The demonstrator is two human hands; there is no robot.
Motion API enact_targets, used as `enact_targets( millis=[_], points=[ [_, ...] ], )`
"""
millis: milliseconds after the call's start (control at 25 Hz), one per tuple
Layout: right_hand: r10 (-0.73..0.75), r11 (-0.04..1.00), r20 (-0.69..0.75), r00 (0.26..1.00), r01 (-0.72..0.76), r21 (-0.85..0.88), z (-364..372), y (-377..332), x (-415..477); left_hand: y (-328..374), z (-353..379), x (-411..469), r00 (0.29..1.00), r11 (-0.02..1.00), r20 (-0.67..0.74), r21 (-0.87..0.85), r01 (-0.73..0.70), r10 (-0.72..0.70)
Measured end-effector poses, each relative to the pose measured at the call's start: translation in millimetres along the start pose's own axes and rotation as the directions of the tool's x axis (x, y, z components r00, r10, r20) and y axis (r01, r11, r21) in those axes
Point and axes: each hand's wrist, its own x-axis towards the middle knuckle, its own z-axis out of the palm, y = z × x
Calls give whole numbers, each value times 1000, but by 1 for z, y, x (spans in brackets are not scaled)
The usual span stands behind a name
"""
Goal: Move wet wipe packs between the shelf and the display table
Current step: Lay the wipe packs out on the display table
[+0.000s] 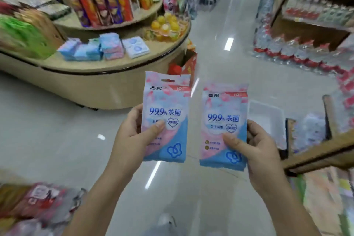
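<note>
Your left hand (134, 134) pinches one pink-and-blue plastic wet wipe pack (166, 105), thumb on its front. Your right hand (257, 151) pinches a second matching pack (224, 113) just beside it; both upright, not touching. Near right: wooden shelf (325, 152). Far left: round beige display table (115, 68) carrying similar stacked packs (112, 46).

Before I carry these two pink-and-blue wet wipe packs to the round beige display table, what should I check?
1. Left hand grips left pink-and-blue plastic wipe pack: ok.
2. Right hand grips right pink-and-blue pack: ok.
3. Packs held apart, upright: ok.
4. Bare rim space on round beige display table, before stacked blue packs: ok.
5. Glossy grey floor toward table unobstructed: ok.
6. Pack backs undamaged: cannot tell.
</note>
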Motion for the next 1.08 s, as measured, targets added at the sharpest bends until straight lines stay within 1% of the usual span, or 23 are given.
enact_targets(
  millis=[160,320,480,640,720,880,960,1080],
  points=[
    [110,994,96,989,-107,-37,81,22,57,11,-82,42,984,1000,-176,15,4,-1],
    [200,978,197,960,-185,-96,151,45,128,16,-141,99,945,1000,-327,-16,13,-17],
    [238,970,294,926,-214,-110,231,61,228,27,-197,182,892,1000,-451,-13,23,-27],
    [255,964,370,893,-204,-171,322,54,328,44,-250,250,824,995,-558,-70,70,-97],
    [248,962,392,886,-178,-207,369,51,369,46,-276,272,806,991,-577,-94,97,-134],
    [232,962,441,867,-139,-233,461,53,435,43,-338,321,754,976,-624,-191,104,-202],
    [237,961,444,864,-141,-239,503,64,460,43,-377,353,763,973,-609,-195,121,-216],
    [262,955,383,886,-180,-236,559,88,489,53,-447,409,786,973,-578,-181,141,-221]
  ],
)
